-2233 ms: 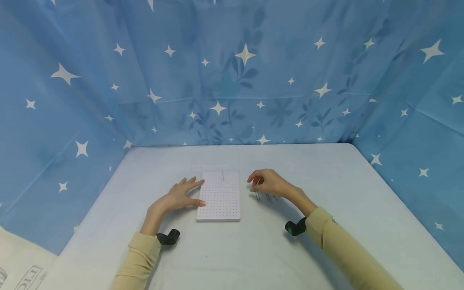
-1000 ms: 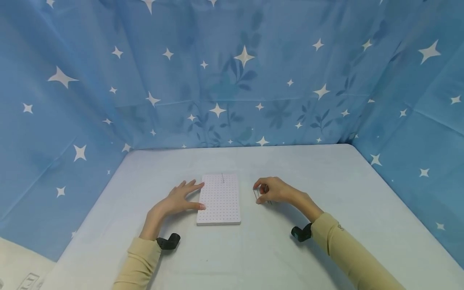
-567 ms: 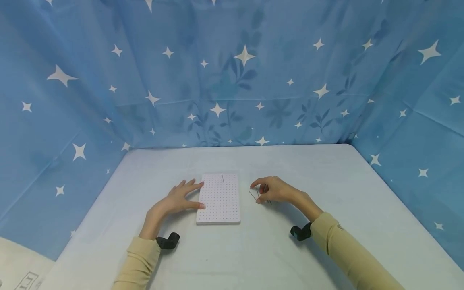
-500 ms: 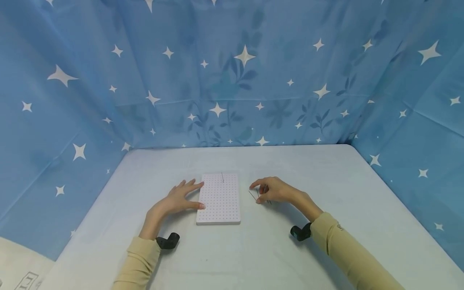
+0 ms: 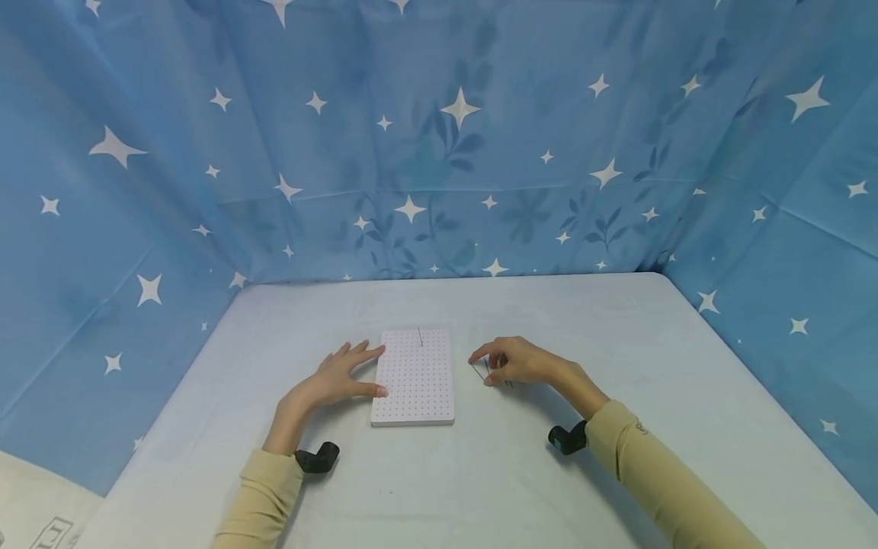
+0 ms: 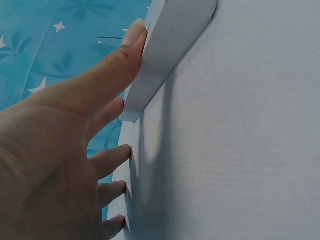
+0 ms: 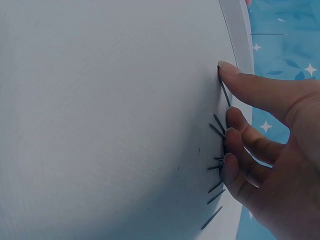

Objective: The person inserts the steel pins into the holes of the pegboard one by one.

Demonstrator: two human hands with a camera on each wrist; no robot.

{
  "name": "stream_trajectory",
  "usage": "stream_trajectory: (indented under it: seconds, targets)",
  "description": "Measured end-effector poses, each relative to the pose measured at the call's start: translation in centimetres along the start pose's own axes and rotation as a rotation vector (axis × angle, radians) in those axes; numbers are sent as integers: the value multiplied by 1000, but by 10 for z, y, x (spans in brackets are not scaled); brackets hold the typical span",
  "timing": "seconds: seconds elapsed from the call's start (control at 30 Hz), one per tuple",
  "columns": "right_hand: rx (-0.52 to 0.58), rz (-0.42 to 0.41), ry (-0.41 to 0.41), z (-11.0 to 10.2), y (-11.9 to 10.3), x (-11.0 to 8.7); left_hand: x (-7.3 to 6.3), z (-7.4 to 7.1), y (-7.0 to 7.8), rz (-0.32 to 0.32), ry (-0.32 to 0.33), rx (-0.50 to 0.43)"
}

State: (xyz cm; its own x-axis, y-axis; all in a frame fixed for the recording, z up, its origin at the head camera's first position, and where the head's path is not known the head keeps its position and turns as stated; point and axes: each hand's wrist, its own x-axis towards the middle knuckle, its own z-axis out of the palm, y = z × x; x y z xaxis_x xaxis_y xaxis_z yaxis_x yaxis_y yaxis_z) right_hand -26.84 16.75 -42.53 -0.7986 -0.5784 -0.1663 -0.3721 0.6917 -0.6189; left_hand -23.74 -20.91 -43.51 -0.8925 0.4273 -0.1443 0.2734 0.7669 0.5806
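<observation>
A white pegboard [image 5: 414, 385] with rows of small holes lies on the table, and one thin dark pin [image 5: 421, 337] stands in it near the far edge. My left hand [image 5: 339, 377] is spread at the board's left side, thumb and index fingertip touching it. In the left wrist view, the other fingertips rest on the table beside the board [image 6: 162, 55]. My right hand [image 5: 517, 361] is right of the board, pinching a thin dark pin [image 7: 224, 90] end to end between thumb and index finger. Several similar pins [image 7: 215, 186] lie under and beside its other fingers, partly hidden.
The white table [image 5: 411, 488] extends around the board on all sides. A blue star-patterned curtain [image 5: 439, 152] hangs behind the table and along both sides. Black wrist cameras [image 5: 318, 457] sit on both wrists.
My right hand has come down nearer the table onto the pins. One pin has swung to a leftward slant, and the index finger has extended to its far end. My left hand stays in place.
</observation>
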Motion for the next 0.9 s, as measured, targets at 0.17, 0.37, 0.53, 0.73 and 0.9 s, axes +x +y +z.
stream_trajectory:
  seconds: [0.17,0.37,0.53,0.73,0.9]
  targets:
    - [1,3,3,1,1,1,0,1,-1,-9,-3,-17]
    - [8,30,35,1,0,1,2,1,-3,-20,-4,-11]
    - [31,43,83,3,0,0,2,1,-3,-26,-6,-6]
    - [48,24,150,5,-3,-2,2,0,-2,-31,-5,-9]
    - [51,-14,188,6,-3,-3,2,0,0,-29,0,-9]
